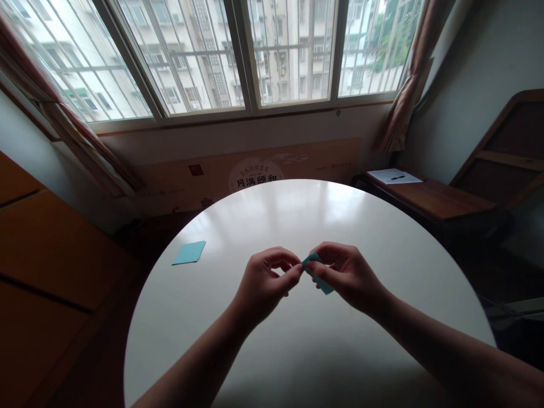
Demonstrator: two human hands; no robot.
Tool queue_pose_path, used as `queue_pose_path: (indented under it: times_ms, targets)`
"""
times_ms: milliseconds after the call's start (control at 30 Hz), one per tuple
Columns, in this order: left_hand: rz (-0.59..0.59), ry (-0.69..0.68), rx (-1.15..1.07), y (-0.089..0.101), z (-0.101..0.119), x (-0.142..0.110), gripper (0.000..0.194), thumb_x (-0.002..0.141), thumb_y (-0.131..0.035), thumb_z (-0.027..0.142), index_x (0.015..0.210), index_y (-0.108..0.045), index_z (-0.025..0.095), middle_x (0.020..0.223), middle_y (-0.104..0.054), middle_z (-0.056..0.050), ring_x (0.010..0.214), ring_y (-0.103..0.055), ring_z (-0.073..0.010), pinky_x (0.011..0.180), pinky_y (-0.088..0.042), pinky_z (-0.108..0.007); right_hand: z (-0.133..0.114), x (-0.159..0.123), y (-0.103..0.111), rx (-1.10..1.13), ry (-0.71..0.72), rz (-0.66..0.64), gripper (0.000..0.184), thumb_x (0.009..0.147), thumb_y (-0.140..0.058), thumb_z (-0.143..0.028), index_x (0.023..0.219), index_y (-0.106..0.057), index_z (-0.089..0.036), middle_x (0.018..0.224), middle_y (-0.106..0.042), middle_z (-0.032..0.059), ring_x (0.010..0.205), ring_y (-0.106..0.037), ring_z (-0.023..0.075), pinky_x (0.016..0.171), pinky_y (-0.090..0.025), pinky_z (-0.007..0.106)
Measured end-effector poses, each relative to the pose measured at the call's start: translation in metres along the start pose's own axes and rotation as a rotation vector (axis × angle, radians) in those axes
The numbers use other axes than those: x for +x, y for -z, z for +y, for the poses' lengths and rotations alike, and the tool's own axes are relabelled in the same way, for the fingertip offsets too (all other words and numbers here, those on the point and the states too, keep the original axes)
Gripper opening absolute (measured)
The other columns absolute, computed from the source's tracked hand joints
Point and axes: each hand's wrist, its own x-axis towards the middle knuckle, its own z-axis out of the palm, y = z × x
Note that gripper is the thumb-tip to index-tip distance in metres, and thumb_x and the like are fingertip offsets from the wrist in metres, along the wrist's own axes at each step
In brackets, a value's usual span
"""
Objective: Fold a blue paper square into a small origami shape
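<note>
Folded teal paper (326, 285) is held up between both hands, above the middle of the white round table (272, 362). One corner of it is pinched by the left hand (272, 275), thumb tip and index fingertip brought together; the other fingers of this hand are curled. The main part is gripped by the right hand (346, 272), thumb laid flat over the near face, fingers tucked behind. The fingertips of both hands are nearly met at the pinched corner. The lower end of the paper is left sticking out below the right thumb, tilted. Whether the paper is touched to the tabletop cannot be told.

A teal paper square (189, 253) is laid flat near the table's left edge, well apart from the left hand. Beyond the table, a printed panel (170, 175) with Chinese lettering is set under the barred window (293, 56), which is flanked by curtains (402, 110). At the right, a white sheet (380, 175) with a dark pen (398, 178) on it is placed on a wooden chair (450, 198).
</note>
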Motion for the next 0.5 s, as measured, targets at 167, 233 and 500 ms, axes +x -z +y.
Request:
queue_pose_path:
  times_ms: [167,233,500]
  targets:
    - [-0.002,0.006,-0.032,0.0018,0.0019,0.001,0.014,0.08,-0.072,0.026,0.078,-0.071,0.012,0.072,-0.063,-0.004,0.06,-0.058,-0.0127,0.041,-0.049,-0.018,-0.0019,0.0037,0.0088,0.024,0.044,0.032,0.014,0.082,-0.077,-0.029,0.086,-0.072,-0.017,0.08,-0.071,0.0038,0.073,-0.064,0.0164,0.063,-0.052,0.026]
    - [-0.008,0.009,-0.038,0.002,0.0011,0.001,0.015,0.081,-0.073,0.027,0.078,-0.072,0.012,0.072,-0.063,-0.004,0.06,-0.058,-0.0127,0.041,-0.049,-0.018,-0.0016,0.0042,0.0102,0.047,0.03,0.028,0.015,0.083,-0.076,-0.031,0.085,-0.072,-0.017,0.078,-0.069,0.0031,0.071,-0.063,0.016,0.063,-0.051,0.026]
    - [-0.031,0.067,-0.047,0.0019,-0.0032,0.0003,0.018,0.08,-0.073,0.029,0.079,-0.071,0.011,0.068,-0.063,-0.004,0.058,-0.057,-0.0128,0.043,-0.048,-0.019,0.0031,0.0051,0.0065,0.098,-0.019,0.047,0.018,0.082,-0.077,-0.034,0.081,-0.07,-0.017,0.075,-0.066,0.0014,0.068,-0.058,0.0147,0.061,-0.046,0.025]
